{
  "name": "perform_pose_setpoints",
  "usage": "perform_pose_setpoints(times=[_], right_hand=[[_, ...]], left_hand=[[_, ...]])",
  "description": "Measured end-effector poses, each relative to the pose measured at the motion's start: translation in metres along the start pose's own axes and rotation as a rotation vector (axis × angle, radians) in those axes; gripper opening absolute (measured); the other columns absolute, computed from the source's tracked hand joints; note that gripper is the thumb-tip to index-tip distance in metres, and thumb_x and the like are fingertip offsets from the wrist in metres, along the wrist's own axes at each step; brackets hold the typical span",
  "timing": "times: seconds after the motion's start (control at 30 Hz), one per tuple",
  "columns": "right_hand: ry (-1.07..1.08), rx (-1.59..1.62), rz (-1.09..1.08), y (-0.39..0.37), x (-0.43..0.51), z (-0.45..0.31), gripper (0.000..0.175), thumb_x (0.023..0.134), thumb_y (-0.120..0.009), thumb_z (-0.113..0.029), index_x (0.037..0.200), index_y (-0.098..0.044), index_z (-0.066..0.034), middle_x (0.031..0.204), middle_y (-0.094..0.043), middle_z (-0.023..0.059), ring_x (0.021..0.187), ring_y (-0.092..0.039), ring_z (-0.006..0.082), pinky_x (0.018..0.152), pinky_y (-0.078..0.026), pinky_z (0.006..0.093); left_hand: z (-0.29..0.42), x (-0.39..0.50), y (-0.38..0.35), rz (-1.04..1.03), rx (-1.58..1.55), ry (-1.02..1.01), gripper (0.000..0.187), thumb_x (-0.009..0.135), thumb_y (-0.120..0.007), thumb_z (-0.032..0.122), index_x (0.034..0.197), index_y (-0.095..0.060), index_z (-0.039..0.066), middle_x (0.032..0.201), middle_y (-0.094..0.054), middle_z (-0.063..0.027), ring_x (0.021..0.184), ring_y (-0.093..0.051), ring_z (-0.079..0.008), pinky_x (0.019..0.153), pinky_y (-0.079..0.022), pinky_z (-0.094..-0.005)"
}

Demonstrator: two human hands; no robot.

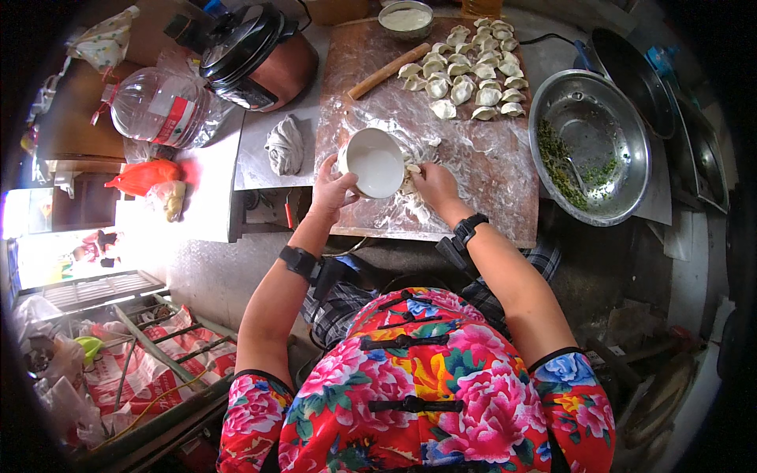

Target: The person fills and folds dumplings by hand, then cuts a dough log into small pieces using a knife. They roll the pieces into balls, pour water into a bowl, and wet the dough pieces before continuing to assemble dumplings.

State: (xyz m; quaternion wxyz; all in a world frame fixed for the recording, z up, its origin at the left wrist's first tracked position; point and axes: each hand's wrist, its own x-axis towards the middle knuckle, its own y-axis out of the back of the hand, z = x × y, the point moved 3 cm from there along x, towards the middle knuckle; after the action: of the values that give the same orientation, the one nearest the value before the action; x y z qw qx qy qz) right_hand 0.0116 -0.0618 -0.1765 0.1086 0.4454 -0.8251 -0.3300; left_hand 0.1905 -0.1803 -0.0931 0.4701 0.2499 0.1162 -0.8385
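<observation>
My left hand (333, 188) grips the rim of a white bowl (374, 164), thumb over the edge. The bowl is tilted above the floured wooden board (497, 207), its pale inside facing me. Just right of the bowl, the fingers of my right hand (436, 186) close around dough scraps (411, 171) in loose flour; part of the scraps is hidden behind the bowl and fingers. Several rows of folded dumplings (473, 71) lie at the board's far right. A wooden rolling pin (389, 71) rests slanted to their left.
A steel basin (636, 148) with chopped green filling (553, 159) and a spoon stands right of the board. On the left are a grey cloth (284, 146), an electric pressure cooker (284, 71) and a large plastic bottle (155, 109). A bowl of flour (406, 19) sits at the back.
</observation>
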Motion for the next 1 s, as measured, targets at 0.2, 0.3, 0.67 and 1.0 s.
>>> perform_pose_setpoints(times=[0.2, 0.3, 0.67, 1.0], right_hand=[[0.026, 0.051, 0.031, 0.003, -0.005, 0.001, 0.029, 0.082, -0.057, -0.029, 0.085, -0.062, -0.0006, 0.079, -0.061, 0.0228, 0.077, -0.059, 0.0403, 0.067, -0.046, 0.0476], [0.029, 0.054, 0.037, 0.003, -0.005, 0.002, 0.028, 0.082, -0.057, -0.028, 0.084, -0.062, 0.0002, 0.079, -0.061, 0.0227, 0.075, -0.059, 0.0405, 0.066, -0.046, 0.0473], [0.113, 0.108, 0.091, 0.001, -0.004, 0.003, 0.027, 0.081, -0.062, -0.024, 0.084, -0.061, 0.0027, 0.073, -0.061, 0.0223, 0.069, -0.059, 0.0381, 0.060, -0.045, 0.0431], [0.060, 0.085, 0.030, -0.002, -0.002, 0.005, 0.028, 0.082, -0.059, -0.026, 0.086, -0.060, 0.0021, 0.078, -0.061, 0.0241, 0.077, -0.059, 0.0409, 0.066, -0.046, 0.0462]], left_hand=[[0.001, 0.002, -0.002, 0.007, -0.002, -0.007, 0.077, 0.070, -0.060, 0.005, 0.138, -0.023, 0.013, 0.095, -0.056, -0.0083, 0.076, -0.058, -0.0179, 0.062, -0.050, -0.0349], [0.000, 0.006, -0.003, -0.003, 0.005, -0.014, 0.078, 0.070, -0.060, 0.004, 0.138, -0.022, 0.011, 0.091, -0.056, -0.0081, 0.070, -0.058, -0.0172, 0.056, -0.050, -0.0325], [0.000, 0.012, -0.005, 0.018, 0.072, -0.092, 0.076, 0.069, -0.061, 0.005, 0.137, -0.025, 0.010, 0.091, -0.056, -0.0109, 0.069, -0.059, -0.0183, 0.052, -0.048, -0.0299], [0.005, 0.006, -0.006, -0.036, 0.124, -0.085, 0.071, 0.075, -0.061, 0.007, 0.136, -0.024, 0.011, 0.081, -0.055, -0.0038, 0.072, -0.059, -0.0152, 0.061, -0.052, -0.0329]])
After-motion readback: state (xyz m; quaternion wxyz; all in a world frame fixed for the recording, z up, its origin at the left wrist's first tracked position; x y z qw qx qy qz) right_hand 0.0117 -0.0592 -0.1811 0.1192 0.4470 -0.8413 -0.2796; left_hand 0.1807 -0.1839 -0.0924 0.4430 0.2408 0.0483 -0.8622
